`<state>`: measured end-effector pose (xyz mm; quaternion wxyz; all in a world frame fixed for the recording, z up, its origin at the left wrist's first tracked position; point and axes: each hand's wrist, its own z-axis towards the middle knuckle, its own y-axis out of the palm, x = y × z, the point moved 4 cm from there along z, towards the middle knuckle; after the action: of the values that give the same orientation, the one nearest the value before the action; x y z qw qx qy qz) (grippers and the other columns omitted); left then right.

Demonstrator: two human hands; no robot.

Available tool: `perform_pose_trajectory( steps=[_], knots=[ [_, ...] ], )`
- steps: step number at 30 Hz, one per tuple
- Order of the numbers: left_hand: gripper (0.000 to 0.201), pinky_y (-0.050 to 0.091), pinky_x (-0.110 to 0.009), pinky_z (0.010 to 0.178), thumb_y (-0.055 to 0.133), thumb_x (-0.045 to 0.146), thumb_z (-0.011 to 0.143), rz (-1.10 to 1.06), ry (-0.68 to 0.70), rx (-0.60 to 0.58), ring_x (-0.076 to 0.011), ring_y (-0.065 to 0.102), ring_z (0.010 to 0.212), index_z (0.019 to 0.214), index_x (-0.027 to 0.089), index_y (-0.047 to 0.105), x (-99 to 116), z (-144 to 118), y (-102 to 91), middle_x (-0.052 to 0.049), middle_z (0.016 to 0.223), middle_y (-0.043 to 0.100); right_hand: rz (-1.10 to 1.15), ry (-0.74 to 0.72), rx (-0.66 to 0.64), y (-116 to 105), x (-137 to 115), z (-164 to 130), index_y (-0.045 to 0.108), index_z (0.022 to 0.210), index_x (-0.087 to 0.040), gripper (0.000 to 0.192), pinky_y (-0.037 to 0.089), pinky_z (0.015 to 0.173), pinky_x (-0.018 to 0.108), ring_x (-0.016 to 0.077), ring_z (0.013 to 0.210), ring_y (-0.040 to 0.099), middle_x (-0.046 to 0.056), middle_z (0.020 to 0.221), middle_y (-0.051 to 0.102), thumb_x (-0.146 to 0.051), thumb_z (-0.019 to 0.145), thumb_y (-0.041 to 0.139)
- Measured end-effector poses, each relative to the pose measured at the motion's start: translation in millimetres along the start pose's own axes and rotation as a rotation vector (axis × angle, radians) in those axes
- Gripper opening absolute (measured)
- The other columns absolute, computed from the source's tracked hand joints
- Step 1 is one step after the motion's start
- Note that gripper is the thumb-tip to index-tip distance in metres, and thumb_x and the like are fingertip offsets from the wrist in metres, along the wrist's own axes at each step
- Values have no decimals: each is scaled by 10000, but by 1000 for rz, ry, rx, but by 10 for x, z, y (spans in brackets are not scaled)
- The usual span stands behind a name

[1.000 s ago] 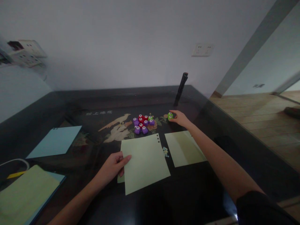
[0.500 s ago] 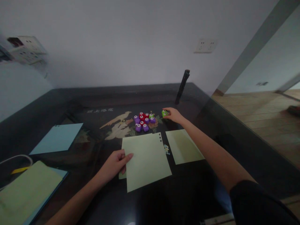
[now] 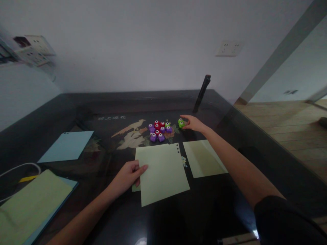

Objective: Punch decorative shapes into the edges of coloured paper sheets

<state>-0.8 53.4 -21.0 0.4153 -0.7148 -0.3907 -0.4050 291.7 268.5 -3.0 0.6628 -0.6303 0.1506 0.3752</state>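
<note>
right hand point(image 3: 193, 123): grasping 2 green, eyed toys point(image 3: 181, 123) | left hand point(image 3: 131, 172): pinching pale-green paper point(image 3: 163, 173)

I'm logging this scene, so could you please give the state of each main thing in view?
Held sheet: pinched at left edge
Left hand: closed on that sheet
Toy cluster: gathered together
Green pair: apart from cluster
Right hand: at that pair, grip unclear
Right sheet: flat
Blue sheet: flat
Black rod: slanting
Right wall socket: nothing plugged in

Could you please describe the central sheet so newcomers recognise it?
On the dark table, find the cluster of coloured pieces. Just nearer the camera is the pale green sheet; unlike the sheet to its right, it is in the left hand.
</note>
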Motion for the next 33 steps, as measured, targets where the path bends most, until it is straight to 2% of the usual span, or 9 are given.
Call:
perform_pose_trajectory(
  steps=[3,6,8,11,13,17,26,29,33],
  knots=[
    [408,305,-198,400,556,544,780,17,4,24,-87,405,366,651,164,486,8,-4,-28,56,428,474,21,10,93,-128,-124,-216,646,1111,-130,431,464,739,345,151,700,576,127,1088,647,-159,683,694],
    [399,314,-200,403,553,535,786,8,17,40,-88,420,378,666,159,493,35,-11,-54,51,462,483,74,6,117,-147,-355,-636,657,964,-137,223,474,684,323,154,689,583,91,910,674,-286,819,578],
    [392,315,-199,406,547,528,793,-3,22,50,-86,425,388,679,155,502,44,-16,-61,51,481,483,193,28,-5,-38,-535,-972,645,859,-143,230,472,601,288,139,614,575,50,742,653,-355,835,559],
    [391,311,-197,403,550,531,786,-9,24,73,-86,422,392,674,160,497,39,-22,-52,56,483,472,433,137,-300,222,-757,-1429,607,905,-161,290,449,489,248,122,565,577,39,750,646,-428,862,503],
    [398,306,-197,398,551,540,777,-3,33,80,-87,417,388,660,165,489,35,-24,-31,58,472,466,517,208,-364,328,-834,-1611,580,870,-167,280,427,456,232,115,527,568,11,673,618,-442,829,553],
    [401,296,-198,386,544,546,777,19,32,74,-87,405,371,650,171,483,30,-25,11,61,439,463,614,321,-329,386,-828,-1695,561,776,-172,241,380,449,226,110,480,549,-22,549,583,-394,752,652],
    [343,297,-188,432,510,461,855,64,135,97,-84,392,406,664,178,485,77,-13,-16,67,439,465,674,357,-251,363,-767,-1670,574,742,-162,222,345,433,222,90,443,515,-27,530,579,-361,720,670],
    [331,299,-193,443,503,428,863,83,163,96,-85,397,407,646,178,484,196,-10,44,63,433,472,667,351,-182,268,-740,-1654,573,726,-163,242,348,428,220,82,440,489,-39,527,557,-365,686,702],
    [257,311,-198,455,485,362,875,86,230,19,-88,420,419,728,162,552,517,65,208,62,450,470,642,370,-10,26,-608,-1638,582,703,-165,292,311,395,218,74,418,441,-44,512,541,-383,608,751]
  ],
)
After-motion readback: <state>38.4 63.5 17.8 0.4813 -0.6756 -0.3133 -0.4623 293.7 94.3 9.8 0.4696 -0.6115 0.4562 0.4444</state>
